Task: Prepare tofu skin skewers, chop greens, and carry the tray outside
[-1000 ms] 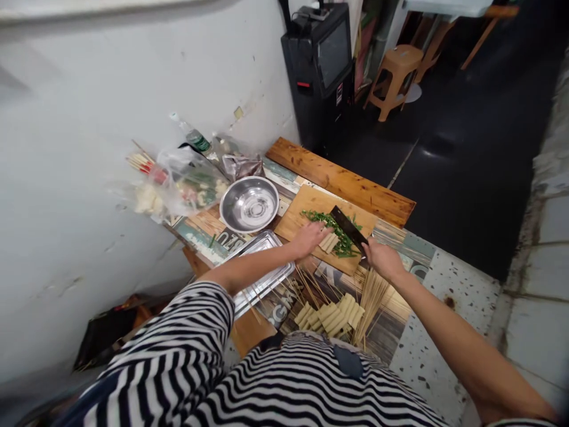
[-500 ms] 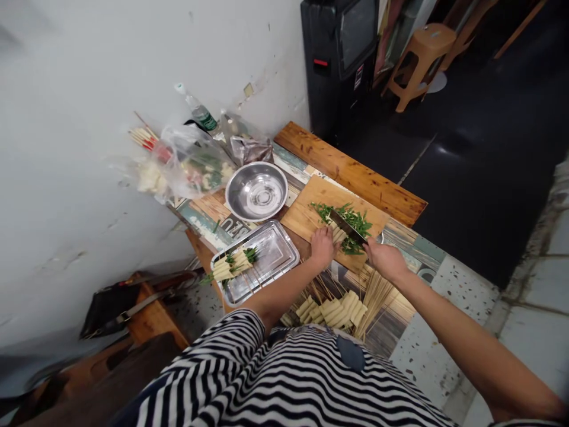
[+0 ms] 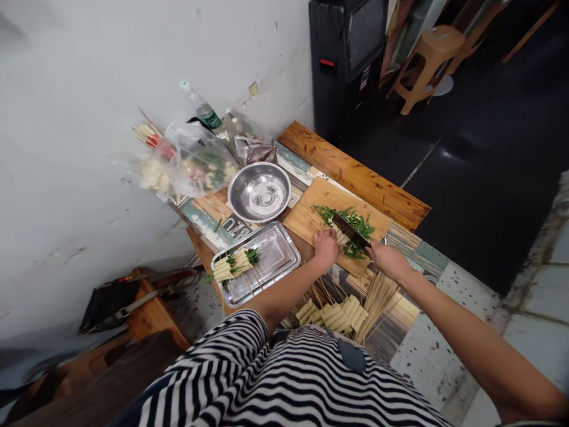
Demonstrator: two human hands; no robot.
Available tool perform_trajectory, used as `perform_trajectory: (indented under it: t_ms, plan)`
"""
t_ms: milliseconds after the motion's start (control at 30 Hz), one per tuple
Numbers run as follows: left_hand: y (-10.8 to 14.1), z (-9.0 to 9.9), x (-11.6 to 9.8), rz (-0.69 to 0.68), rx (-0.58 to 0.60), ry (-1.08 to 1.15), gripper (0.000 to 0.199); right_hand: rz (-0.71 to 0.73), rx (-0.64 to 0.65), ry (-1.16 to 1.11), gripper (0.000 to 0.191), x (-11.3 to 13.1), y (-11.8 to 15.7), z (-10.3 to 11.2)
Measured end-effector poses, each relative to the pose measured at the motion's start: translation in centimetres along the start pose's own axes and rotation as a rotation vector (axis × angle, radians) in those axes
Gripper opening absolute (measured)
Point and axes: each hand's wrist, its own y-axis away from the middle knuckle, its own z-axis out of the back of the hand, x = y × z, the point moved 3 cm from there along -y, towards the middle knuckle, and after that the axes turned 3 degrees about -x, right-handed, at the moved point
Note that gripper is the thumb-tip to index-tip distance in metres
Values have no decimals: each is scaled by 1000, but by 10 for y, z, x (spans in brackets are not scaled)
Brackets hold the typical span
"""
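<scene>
My right hand is closed round the handle of a dark-bladed kitchen knife. Its blade lies across pale rolls, which look like tofu skin, over cut green leaves on a wooden cutting board. At the near side of the board my left hand, fingers curled, presses on the ends of those rolls, close to the blade. Skewered pale rolls with greens inside lie on a metal tray to the left. Nearer my body are more pale rolls on sticks.
Behind the tray stands a steel bowl. Plastic bags of food and a water bottle are by the wall. Loose bamboo skewers lie beside the near rolls. A wooden bench runs along the far side.
The view has shifted slightly, moving the scene a little to the right. Both hands and the knife keep nearly the same place over the board.
</scene>
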Motion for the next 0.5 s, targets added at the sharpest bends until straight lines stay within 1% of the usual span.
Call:
perform_trajectory:
  t_ms: [167,267,400,500]
  plan:
    - [-3,-1,-2,25,47,5,53,35,36,-10,32,-4,-10,-1]
    - [-5,-3,-2,33,60,17,54,33,34,-11,31,2,-19,-6]
    - [-4,-5,-1,32,33,19,58,9,9,-20,32,16,-28,-17]
    - [-2,-5,-2,23,7,-11,62,-26,1,-34,33,20,-25,-20]
